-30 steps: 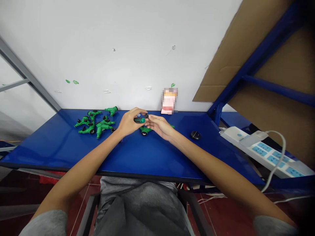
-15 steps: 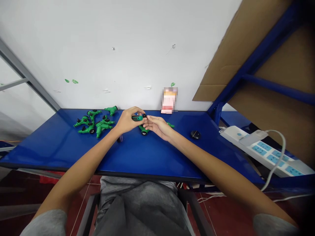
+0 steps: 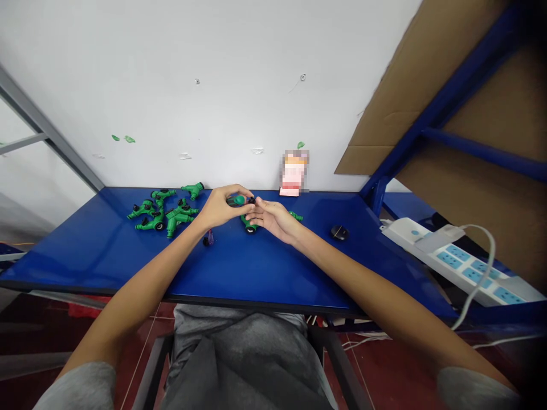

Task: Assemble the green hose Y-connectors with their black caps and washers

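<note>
Blue table (image 3: 265,273); your left hand (image 3: 221,208) grips green piece (image 3: 238,200), right hand (image 3: 274,217) pinches black part (image 3: 252,200) between hands, likely steadying it.

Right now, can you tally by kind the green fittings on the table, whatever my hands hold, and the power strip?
Green branched fittings: at least 6, some overlapping
Green-handled tool, in the left hand: 1
Small black part, at the right hand: 1
Power strip: 1
Total: at least 9
</note>
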The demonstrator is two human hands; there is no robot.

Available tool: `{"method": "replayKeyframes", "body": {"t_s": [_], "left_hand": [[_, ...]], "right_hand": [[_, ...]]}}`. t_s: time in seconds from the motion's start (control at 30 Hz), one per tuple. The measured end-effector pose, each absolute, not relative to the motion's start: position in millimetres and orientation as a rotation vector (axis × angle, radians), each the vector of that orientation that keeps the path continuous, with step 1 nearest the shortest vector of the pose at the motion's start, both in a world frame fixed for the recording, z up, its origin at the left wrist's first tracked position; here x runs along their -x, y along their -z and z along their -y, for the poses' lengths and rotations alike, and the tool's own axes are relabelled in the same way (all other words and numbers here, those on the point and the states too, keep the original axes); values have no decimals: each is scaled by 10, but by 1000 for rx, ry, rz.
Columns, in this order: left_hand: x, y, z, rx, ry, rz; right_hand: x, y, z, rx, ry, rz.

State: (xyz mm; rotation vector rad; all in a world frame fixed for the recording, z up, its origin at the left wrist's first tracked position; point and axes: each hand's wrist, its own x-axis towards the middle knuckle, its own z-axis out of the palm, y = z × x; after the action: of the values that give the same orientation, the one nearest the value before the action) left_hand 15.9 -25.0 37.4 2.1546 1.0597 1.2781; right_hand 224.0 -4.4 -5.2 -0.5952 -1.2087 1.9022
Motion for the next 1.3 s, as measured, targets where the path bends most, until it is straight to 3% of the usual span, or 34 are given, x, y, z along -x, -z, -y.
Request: {"method": "replayKeyframes", "body": {"t_s": [0.9, 1.3], "left_hand": [[-133, -379, 239, -2276, -1275, -968], [-209, -230, 228, -2010, -1281, -973]], "right_hand": [[-2273, 140, -8, 632, -1757, 1310], [-2263, 0, 63, 558, -1794, 1336]]}}
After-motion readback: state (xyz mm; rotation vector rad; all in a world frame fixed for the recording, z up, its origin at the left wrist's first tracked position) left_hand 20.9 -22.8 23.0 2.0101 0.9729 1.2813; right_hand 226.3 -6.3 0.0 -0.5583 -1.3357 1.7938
